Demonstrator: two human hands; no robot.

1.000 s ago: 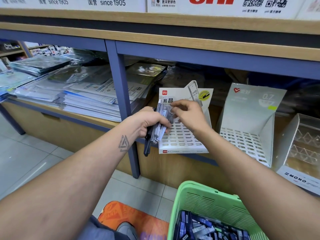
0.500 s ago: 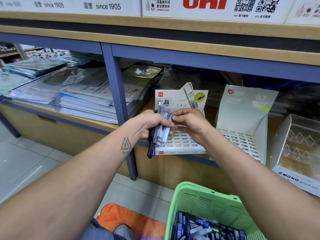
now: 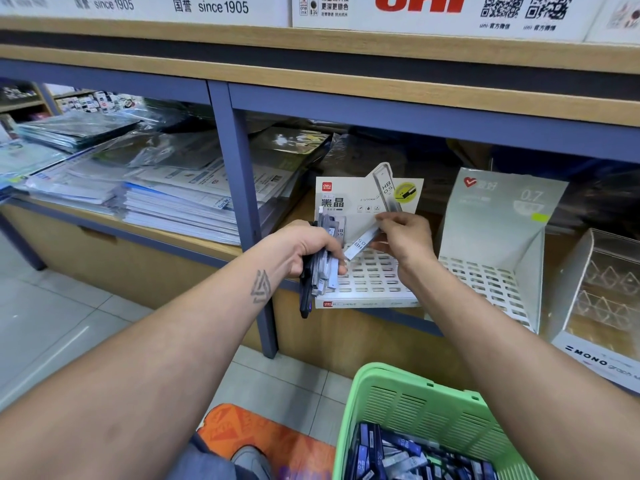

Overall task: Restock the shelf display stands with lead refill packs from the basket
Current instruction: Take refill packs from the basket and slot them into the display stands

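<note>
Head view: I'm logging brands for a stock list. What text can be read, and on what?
"since 1905": white sign above the shelf.
"uni": red logo on the top sign.
"deli", "HB 0.5": left stand.
"HB 0.5": pack pinched by the right hand.
"0.7": middle stand.
"MONO graph": clear stand.
Small print, QR captions, and labels in the left hand's bundle: unreadable.

The left hand (image 3: 308, 249) grips a bunch of lead refill packs (image 3: 323, 268) beside the white slotted display stand (image 3: 372, 282) on the shelf (image 3: 194, 239), while the right hand (image 3: 403, 237) pinches a single HB pack (image 3: 362, 244) tilted above its slots, with the green basket (image 3: 426, 410) of packs below.
</note>
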